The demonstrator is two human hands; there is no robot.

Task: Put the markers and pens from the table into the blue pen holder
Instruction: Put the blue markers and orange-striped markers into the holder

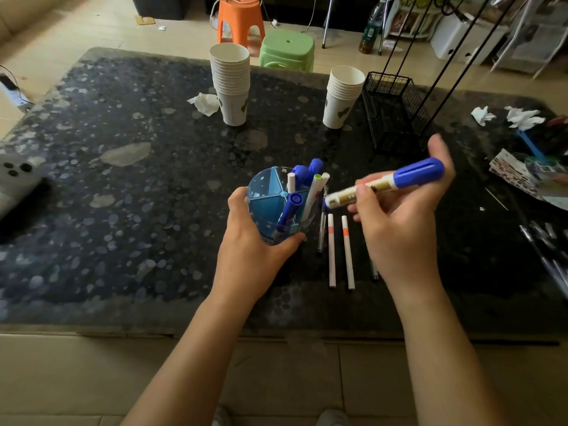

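Observation:
The blue pen holder (267, 195) stands near the table's front middle, divided into compartments, with several blue markers and white pens sticking out of its right side. My left hand (249, 241) grips the holder from the near left. My right hand (399, 222) holds a white marker with a blue cap (387, 181) tilted in the air, its lower end just right of the holder's rim. On the table below lie two white pens with orange bands (331, 250) (348, 253) and a thin dark pen (321, 232); another pen is partly hidden under my right hand.
Two stacks of paper cups (231, 84) (341, 96) stand at the back. A black wire basket (393, 112) sits behind my right hand. Crumpled tissues (206, 103), papers (522, 176) and dark pens (550, 250) lie at the right edge. The dark speckled table (123, 210) ends just before my forearms.

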